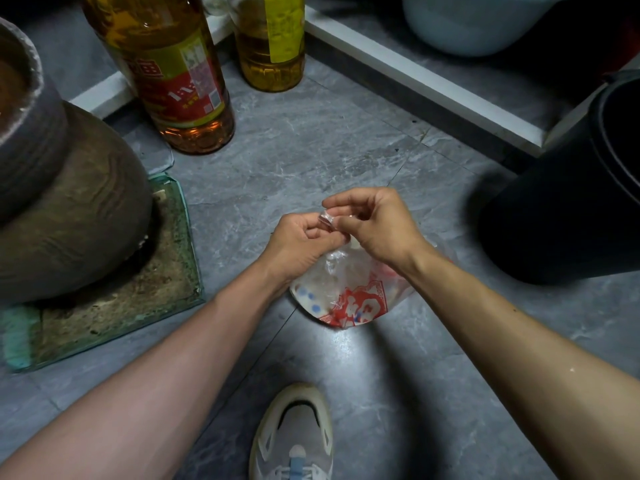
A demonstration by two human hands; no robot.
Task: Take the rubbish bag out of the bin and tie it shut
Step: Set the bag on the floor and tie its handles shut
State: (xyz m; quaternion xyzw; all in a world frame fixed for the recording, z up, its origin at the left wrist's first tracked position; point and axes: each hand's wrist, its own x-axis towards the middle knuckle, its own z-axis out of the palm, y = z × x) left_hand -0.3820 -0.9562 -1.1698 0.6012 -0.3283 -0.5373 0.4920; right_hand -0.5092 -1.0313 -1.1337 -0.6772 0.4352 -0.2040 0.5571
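A clear plastic rubbish bag (pixel 349 296) with red print and white and blue things inside rests on the grey floor in the middle of the view. My left hand (pixel 301 242) and my right hand (pixel 375 225) meet just above it, each pinching a twisted strip of the bag's top between finger and thumb. The strips cross between my fingertips. The black bin (pixel 571 202) stands at the right, apart from the bag, and its mouth shows no bag.
A large brown clay jar (pixel 65 209) sits on a glass-edged mat (pixel 104 306) at the left. Two oil bottles (pixel 173 71) stand at the back. A white sill (pixel 426 81) runs behind. A pale basin (pixel 485 22) is beyond. My shoe (pixel 294 434) is in front.
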